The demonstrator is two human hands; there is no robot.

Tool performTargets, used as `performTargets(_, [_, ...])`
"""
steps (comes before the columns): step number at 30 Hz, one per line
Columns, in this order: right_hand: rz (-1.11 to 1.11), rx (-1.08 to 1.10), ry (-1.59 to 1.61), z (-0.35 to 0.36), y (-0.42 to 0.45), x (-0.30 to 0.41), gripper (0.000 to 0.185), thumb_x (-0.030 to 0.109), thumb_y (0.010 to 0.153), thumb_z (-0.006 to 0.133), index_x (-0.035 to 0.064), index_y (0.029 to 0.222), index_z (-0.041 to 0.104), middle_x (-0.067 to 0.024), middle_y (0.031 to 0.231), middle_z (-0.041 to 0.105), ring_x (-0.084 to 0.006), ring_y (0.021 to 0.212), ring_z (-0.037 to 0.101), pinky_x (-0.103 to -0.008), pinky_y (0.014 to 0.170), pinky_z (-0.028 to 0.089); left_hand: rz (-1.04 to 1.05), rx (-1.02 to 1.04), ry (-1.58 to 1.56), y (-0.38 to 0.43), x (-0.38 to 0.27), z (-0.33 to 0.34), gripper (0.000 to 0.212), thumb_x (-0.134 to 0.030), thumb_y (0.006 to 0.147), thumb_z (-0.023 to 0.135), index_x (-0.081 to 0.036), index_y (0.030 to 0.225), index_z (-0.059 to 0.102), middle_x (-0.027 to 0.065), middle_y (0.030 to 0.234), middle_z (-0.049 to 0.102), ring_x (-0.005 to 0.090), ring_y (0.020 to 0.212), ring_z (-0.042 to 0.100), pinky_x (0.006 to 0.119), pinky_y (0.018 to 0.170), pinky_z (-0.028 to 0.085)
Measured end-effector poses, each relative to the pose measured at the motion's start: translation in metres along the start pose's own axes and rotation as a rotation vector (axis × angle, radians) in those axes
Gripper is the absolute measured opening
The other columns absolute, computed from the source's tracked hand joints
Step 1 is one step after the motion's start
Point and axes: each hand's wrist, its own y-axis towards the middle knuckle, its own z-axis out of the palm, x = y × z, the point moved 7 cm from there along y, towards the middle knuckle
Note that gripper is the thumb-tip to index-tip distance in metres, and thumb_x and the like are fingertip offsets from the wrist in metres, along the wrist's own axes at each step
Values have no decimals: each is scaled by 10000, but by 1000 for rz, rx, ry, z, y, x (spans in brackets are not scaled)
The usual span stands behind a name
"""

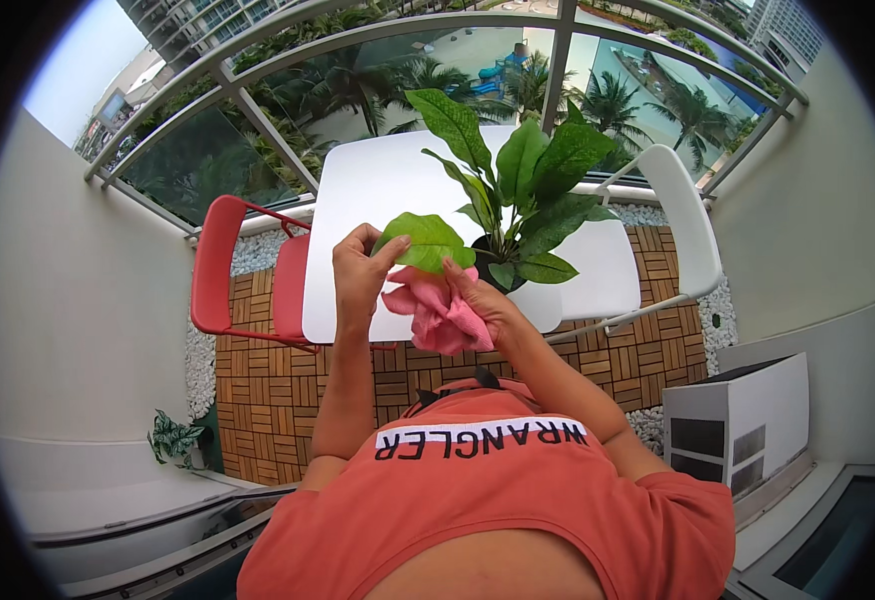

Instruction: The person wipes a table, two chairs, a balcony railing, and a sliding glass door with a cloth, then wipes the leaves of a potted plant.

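A leafy green plant (516, 195) stands in a dark pot (499, 264) near the right front of a white table (377, 176). Between the thumb and fingers of my left hand (362, 262) is the outer end of a broad light-green leaf (426, 238). My right hand (482, 300) grips a pink cloth (445, 311), which hangs bunched beneath that leaf. The right thumb rests against the leaf's edge nearer the stem, with the cloth under it. Part of the pot is hidden by leaves.
A red chair (216, 266) stands left of the table and a white chair (681, 217) right of it. Wooden deck tiles (280, 397) cover the floor. A metal and glass railing (392, 34) runs behind. An air-conditioner unit (737, 412) sits at right, a small potted plant (173, 439) at left.
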Motion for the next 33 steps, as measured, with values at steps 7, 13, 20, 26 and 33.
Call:
performTargets(7, [-632,-135,-707,36,-127,97,268,97,808,694,-18,1039,620,-70,934,667,-114,859,621,-249,746,511,-59,168,-276,-16,0,-2,150,-3,794,670,-33,835,529,31,775,608,95,704,620,236,700,535])
performTargets(13, [-954,-167,-712,57,-93,109,260,117,849,662,13,1079,602,-29,952,639,-68,792,580,-225,682,479,-112,308,-110,-21,6,-16,179,-11,791,680,-16,858,514,75,889,619,115,825,625,267,769,523])
performTargets(20, [-1611,147,-1468,138,-80,57,552,82,629,767,162,1153,615,-114,1199,541,-316,1089,517,-417,907,438,-121,340,-641,52,75,-59,721,-314,827,680,8,1328,272,190,1220,476,298,1103,537,458,905,503])
performTargets(26, [-1363,230,-1422,118,-44,40,504,54,627,746,146,1109,629,-103,1127,556,-305,1064,507,-407,919,414,-4,491,-649,75,57,38,374,-112,815,665,-51,1153,517,97,1144,537,187,957,594,347,817,533])
performTargets(33, [-1678,25,-1559,139,-54,51,533,67,595,771,118,1107,627,-112,1141,577,-321,1033,544,-422,927,427,95,363,-665,68,113,8,332,-195,891,569,-41,1176,497,89,1105,563,183,947,584,299,784,508])
